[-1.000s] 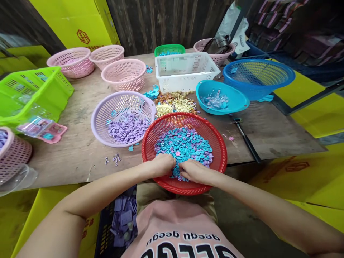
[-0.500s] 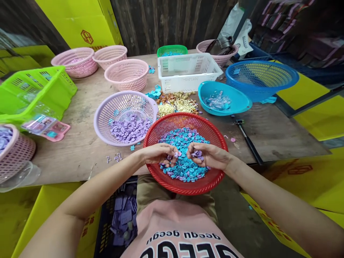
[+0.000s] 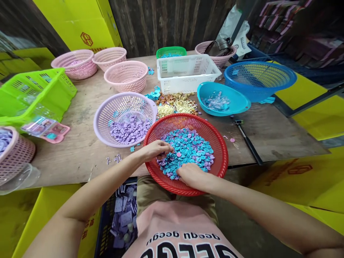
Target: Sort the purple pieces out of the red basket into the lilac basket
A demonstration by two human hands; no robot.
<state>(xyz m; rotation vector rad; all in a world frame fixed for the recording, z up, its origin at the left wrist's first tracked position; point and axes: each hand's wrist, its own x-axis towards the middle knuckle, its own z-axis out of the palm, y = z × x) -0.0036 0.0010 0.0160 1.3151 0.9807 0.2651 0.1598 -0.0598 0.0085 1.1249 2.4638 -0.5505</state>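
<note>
The red mesh basket [image 3: 185, 152] overhangs the wooden table's [image 3: 80, 150] near edge, holding small round teal and purple discs [image 3: 188, 148]. The left hand [image 3: 154, 149] rests on the pile, fingers loosely curled. The right hand [image 3: 191, 175] lies knuckles-up; its grasp cannot be made out. The lilac basket [image 3: 125, 118] beside holds purple discs.

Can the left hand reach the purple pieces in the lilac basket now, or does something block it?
Probably yes: the left hand is just beside the lilac basket, whose open top leaves the purple pieces uncovered.
</note>
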